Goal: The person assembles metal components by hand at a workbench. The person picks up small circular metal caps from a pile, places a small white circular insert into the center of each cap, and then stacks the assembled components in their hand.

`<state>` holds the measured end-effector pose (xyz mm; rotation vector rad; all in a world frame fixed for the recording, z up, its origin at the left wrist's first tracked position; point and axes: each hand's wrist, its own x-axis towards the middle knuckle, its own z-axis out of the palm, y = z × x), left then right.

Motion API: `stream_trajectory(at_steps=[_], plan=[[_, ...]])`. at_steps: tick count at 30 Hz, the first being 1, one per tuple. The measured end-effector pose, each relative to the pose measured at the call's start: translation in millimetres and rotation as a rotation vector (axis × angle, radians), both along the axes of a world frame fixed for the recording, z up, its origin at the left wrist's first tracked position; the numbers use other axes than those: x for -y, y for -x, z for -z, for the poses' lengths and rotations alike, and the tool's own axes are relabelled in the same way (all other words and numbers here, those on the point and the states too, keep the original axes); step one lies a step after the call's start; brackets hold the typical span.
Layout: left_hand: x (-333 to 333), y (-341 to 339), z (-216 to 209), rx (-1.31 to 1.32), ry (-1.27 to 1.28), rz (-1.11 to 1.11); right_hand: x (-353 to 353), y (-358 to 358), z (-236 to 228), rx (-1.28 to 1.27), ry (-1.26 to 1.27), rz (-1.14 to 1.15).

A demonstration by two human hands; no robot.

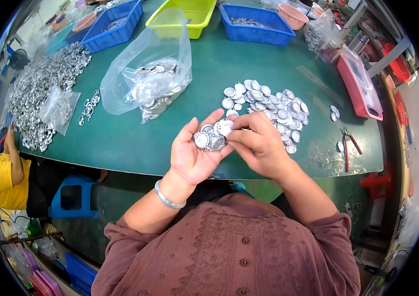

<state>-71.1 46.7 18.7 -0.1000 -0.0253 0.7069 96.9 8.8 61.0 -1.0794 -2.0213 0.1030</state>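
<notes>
My left hand (188, 157) is cupped palm up above the near edge of the green table and holds several round silver medallions (209, 137). Over its fingertips, my right hand (258, 145) is closed in a pinch at the edge of one silver medallion (225, 128), partly hidden behind the fingers. Just beyond the hands, a loose pile of similar medallions (281, 109) spreads to the right. A clear plastic bag (125, 84), standing open on the left, has more of these round pieces in its bottom.
Left lies a large heap of silver metal parts (41, 93), a small clear bag (60, 109) on it. Red-handled pliers (348, 148) lie right. Blue trays (256, 33) and a yellow-green tray (197, 24) line the back; a pink tray (360, 89) stands right. Someone in yellow (2, 180) sits left.
</notes>
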Motion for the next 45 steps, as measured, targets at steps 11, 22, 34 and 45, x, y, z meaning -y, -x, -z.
stream_trajectory(at_steps=[11, 22, 34, 45], plan=[[-1, -1, -3, -0.068, -0.009, -0.022, 10, -14, 4, -0.181, 0.161, 0.074], [3, -4, -3, -0.127, -0.069, -0.067, 10, 3, 1, 0.093, -0.019, -0.073], [6, -4, -1, -0.005, 0.011, -0.024, 11, -5, 13, 0.173, -0.200, -0.022], [6, -11, -5, -0.046, -0.066, -0.006, 3, 16, -12, 0.146, 0.037, -0.010]])
